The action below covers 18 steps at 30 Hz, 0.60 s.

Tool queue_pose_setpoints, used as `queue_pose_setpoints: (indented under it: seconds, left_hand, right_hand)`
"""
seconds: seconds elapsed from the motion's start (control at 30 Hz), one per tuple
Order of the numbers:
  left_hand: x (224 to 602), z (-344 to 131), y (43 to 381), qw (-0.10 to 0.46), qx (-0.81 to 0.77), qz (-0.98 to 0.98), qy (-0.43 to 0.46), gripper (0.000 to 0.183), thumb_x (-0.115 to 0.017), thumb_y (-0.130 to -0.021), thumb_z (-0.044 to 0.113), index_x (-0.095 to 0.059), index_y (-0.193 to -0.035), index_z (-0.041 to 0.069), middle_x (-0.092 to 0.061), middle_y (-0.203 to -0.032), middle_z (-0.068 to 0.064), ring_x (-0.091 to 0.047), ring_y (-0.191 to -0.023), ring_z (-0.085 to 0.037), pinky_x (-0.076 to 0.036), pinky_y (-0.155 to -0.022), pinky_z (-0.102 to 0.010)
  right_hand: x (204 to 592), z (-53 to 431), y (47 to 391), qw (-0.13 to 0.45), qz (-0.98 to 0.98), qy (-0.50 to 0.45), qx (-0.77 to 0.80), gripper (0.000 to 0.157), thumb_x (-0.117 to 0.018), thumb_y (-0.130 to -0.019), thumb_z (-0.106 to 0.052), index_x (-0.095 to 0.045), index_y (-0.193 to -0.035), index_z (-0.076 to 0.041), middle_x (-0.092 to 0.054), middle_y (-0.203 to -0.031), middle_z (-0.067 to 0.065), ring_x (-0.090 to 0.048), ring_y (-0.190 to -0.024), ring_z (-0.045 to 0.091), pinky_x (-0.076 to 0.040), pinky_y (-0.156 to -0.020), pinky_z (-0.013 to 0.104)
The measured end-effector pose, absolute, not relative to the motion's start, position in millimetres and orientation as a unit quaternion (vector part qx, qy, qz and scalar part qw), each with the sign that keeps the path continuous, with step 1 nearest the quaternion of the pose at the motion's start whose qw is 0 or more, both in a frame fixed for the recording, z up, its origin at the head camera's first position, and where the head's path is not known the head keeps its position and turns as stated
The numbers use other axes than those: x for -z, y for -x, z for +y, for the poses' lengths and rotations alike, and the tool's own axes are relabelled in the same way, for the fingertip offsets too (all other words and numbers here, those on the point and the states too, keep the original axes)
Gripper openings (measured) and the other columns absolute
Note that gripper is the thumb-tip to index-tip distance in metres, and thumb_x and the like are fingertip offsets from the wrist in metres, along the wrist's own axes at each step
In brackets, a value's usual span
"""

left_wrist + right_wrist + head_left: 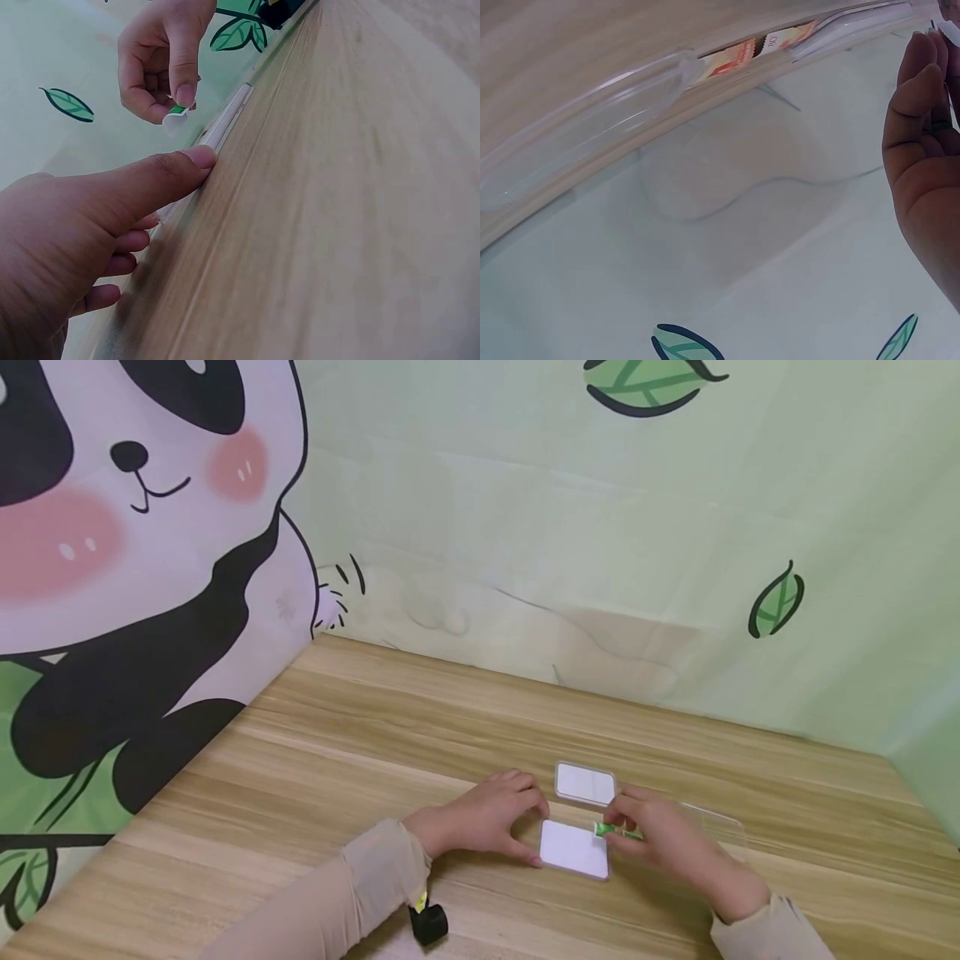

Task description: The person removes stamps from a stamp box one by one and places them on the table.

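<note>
A flat white rectangular tray lies on the table between the two hands. My left hand holds it at its left end, thumb at the near corner and index finger by the far one. My right hand pinches a small green-and-white piece between thumb and fingers, just over the tray's far right corner. Its green part and pale rounded end show in the left wrist view; I cannot tell its kind. Seen from the right wrist, curled fingers fill the right edge.
Behind the tray is a shallow clear-rimmed box with a white inside. A transparent container stands right of the right hand. Small orange-and-white wrapped packets lie near it. A black wrist camera hangs below the left sleeve.
</note>
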<state>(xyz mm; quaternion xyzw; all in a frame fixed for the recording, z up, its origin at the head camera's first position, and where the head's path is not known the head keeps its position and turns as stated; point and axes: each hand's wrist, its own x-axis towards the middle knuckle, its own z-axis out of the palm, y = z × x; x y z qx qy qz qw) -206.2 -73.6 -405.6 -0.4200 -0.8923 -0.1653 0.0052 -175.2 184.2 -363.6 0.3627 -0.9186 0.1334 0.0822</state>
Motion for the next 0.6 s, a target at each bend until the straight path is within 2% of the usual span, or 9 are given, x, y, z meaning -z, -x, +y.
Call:
queue_pose_setpoints:
  seconds: [0.6]
  left_hand:
    - [407.2, -74.1, 206.9, 0.009, 0.164, -0.892, 0.421, 0.054, -0.076, -0.074, 0.054, -0.061, -0.113, 0.020, -0.056, -0.117, 0.005, -0.047, -0.116, -0.012, -0.036, -0.108, -0.029]
  right_hand:
    - [357.6, 192.8, 174.8, 0.088, -0.921, -0.359, -0.123, 0.012, -0.076, -0.078, -0.012, -0.065, -0.085, -0.012, -0.058, -0.082, -0.008, -0.056, -0.072, 0.007, -0.049, -0.064, 0.021]
